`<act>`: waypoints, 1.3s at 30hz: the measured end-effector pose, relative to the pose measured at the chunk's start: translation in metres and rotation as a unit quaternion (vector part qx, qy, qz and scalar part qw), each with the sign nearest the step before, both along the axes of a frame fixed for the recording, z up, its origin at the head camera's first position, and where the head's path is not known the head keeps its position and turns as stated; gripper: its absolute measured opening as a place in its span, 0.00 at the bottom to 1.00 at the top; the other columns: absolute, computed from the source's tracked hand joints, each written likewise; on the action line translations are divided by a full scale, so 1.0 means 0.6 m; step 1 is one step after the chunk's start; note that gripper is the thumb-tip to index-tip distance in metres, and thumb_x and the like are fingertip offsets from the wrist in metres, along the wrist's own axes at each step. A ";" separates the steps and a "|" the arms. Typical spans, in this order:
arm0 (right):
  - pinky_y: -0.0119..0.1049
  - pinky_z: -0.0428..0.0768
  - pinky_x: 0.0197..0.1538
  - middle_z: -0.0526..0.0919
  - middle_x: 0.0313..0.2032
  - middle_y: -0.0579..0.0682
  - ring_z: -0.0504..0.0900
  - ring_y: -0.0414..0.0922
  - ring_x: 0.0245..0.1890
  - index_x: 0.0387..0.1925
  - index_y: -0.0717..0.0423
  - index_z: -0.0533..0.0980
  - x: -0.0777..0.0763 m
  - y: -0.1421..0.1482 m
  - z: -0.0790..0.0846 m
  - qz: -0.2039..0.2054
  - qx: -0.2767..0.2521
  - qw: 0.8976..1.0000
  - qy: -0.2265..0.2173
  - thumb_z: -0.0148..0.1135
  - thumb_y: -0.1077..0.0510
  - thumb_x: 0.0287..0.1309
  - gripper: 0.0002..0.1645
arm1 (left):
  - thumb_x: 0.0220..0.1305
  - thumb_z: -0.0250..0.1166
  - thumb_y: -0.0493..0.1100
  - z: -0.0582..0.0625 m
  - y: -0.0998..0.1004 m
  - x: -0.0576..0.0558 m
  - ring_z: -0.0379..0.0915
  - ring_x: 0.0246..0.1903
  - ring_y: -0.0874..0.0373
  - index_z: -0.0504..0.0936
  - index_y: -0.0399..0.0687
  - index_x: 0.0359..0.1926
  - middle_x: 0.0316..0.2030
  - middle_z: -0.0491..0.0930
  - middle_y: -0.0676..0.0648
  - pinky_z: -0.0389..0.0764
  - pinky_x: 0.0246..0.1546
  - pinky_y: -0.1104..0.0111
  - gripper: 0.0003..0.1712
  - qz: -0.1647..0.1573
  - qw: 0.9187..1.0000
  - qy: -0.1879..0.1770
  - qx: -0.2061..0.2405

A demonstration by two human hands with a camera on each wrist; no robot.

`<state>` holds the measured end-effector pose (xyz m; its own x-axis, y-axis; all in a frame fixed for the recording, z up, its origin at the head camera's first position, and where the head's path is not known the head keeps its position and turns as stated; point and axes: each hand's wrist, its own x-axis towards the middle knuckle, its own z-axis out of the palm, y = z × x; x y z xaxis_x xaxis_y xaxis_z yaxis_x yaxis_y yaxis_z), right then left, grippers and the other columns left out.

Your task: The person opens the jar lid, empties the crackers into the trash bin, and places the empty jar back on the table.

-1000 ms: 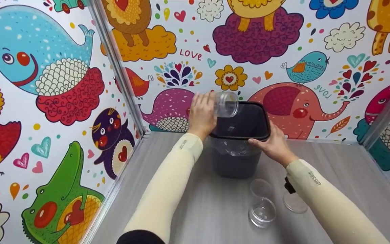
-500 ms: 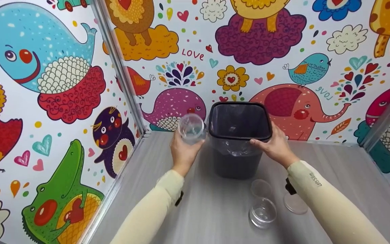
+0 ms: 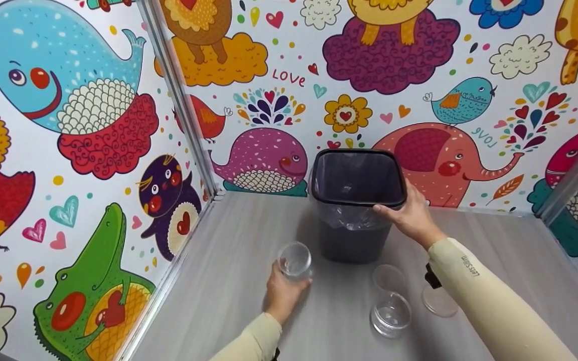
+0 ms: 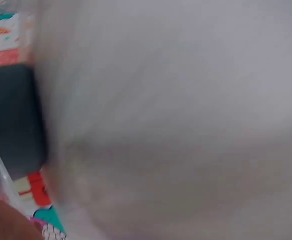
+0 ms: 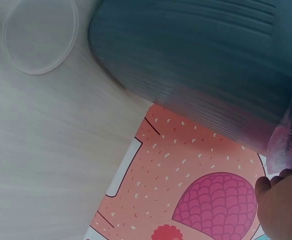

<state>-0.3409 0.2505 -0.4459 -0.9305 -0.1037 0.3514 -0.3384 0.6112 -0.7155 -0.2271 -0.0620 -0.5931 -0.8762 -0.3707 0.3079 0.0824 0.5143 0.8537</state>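
Observation:
My left hand [image 3: 285, 291] grips a clear plastic jar [image 3: 295, 259] in front and left of the bin, low over the table, with the jar's round mouth facing up. In the left wrist view only a blurred edge of the jar [image 4: 2, 182] shows. My right hand [image 3: 409, 214] holds the right side of the dark bin [image 3: 354, 240] by its rim, thumb in front. A clear bag lines the bin and folds over below the black rim. Another clear jar [image 3: 391, 316] stands upright on the table, left of my right forearm.
Two clear round lids lie flat near the second jar: one lid [image 3: 388, 278] behind it, another lid [image 3: 439, 300] beside my right forearm. The grey table [image 3: 239, 235] meets cartoon-printed walls [image 3: 269, 45] behind and at the left.
My left hand has tipped the jar from sideways over the bin to mouth up, then brought it left and down toward the table. My right hand stays on the bin.

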 end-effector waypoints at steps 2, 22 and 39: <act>0.68 0.51 0.68 0.58 0.72 0.65 0.54 0.64 0.71 0.77 0.59 0.48 0.002 0.002 0.001 -0.003 0.005 1.000 -0.013 0.74 0.35 0.48 0.68 | 0.27 0.86 0.42 -0.014 0.010 0.010 0.78 0.49 0.39 0.73 0.34 0.55 0.47 0.82 0.36 0.78 0.51 0.49 0.49 -0.026 0.999 -0.002 -0.022; 0.67 0.51 0.68 0.59 0.71 0.66 0.55 0.65 0.70 0.76 0.59 0.50 0.004 0.009 0.004 -0.012 0.006 1.000 -0.014 0.75 0.37 0.48 0.66 | 0.26 0.86 0.52 -0.058 0.085 0.027 0.81 0.44 0.51 0.78 0.38 0.53 0.44 0.85 0.44 0.70 0.57 0.54 0.48 -0.156 0.961 0.034 -0.226; 0.67 0.50 0.69 0.55 0.73 0.67 0.51 0.66 0.72 0.77 0.62 0.46 0.003 0.011 0.002 -0.011 0.020 1.000 -0.021 0.73 0.34 0.50 0.68 | 0.21 0.84 0.63 -0.062 0.077 0.017 0.78 0.46 0.51 0.80 0.42 0.49 0.41 0.82 0.48 0.69 0.58 0.57 0.50 -0.148 0.939 0.005 -0.310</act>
<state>-0.3391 0.2573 -0.4445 -0.9466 -0.0956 0.3080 -0.2942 0.6471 -0.7033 -0.2167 -0.0161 -0.6306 -0.9089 0.1406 0.3927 0.3053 0.8656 0.3968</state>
